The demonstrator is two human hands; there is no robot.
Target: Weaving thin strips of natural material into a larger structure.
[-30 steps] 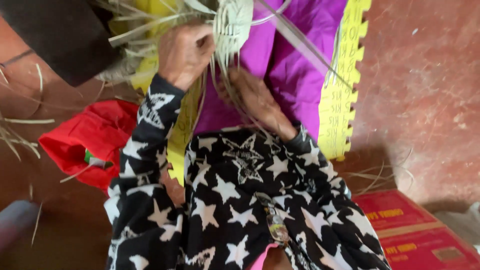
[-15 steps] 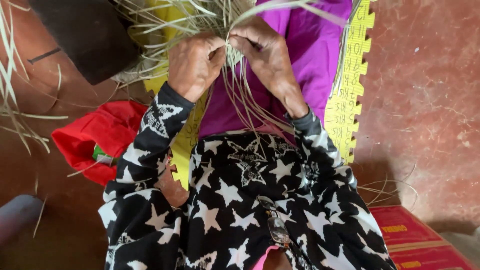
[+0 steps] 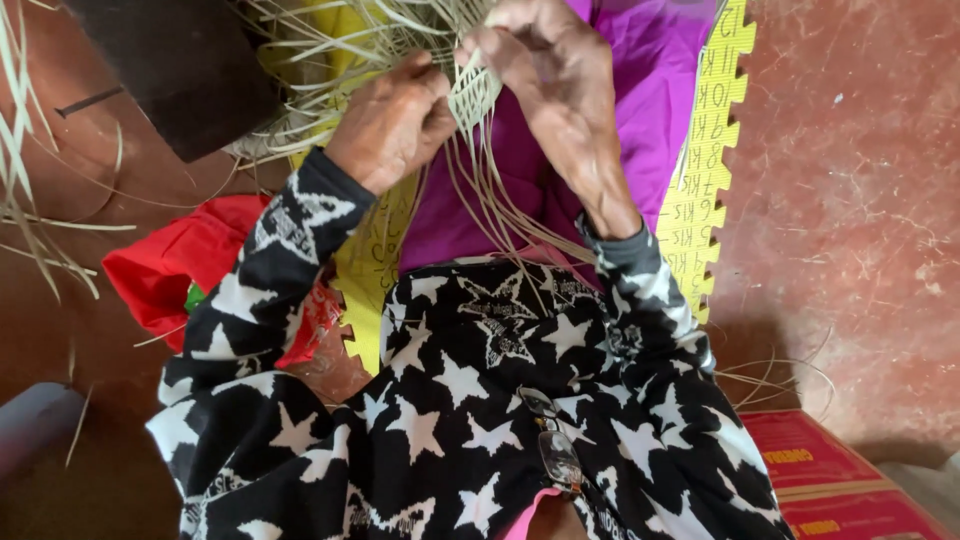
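A small woven piece of pale straw strips (image 3: 473, 92) is held up over my lap, with long loose strands hanging down toward my star-patterned black top. My left hand (image 3: 395, 125) pinches the piece at its left edge. My right hand (image 3: 550, 70) grips its upper right side, fingers curled over the strips. Purple cloth (image 3: 640, 110) covers my lap under the work.
A yellow foam mat (image 3: 700, 180) with a toothed edge lies under me on the red floor. Loose straw (image 3: 310, 50) piles at the top left beside a dark block (image 3: 170, 70). A red bag (image 3: 170, 270) sits at left, red cartons (image 3: 850, 480) at bottom right.
My right hand rose from my lap to the woven piece and now grips it higher up. My left elbow swung outward. The view shifted slightly.
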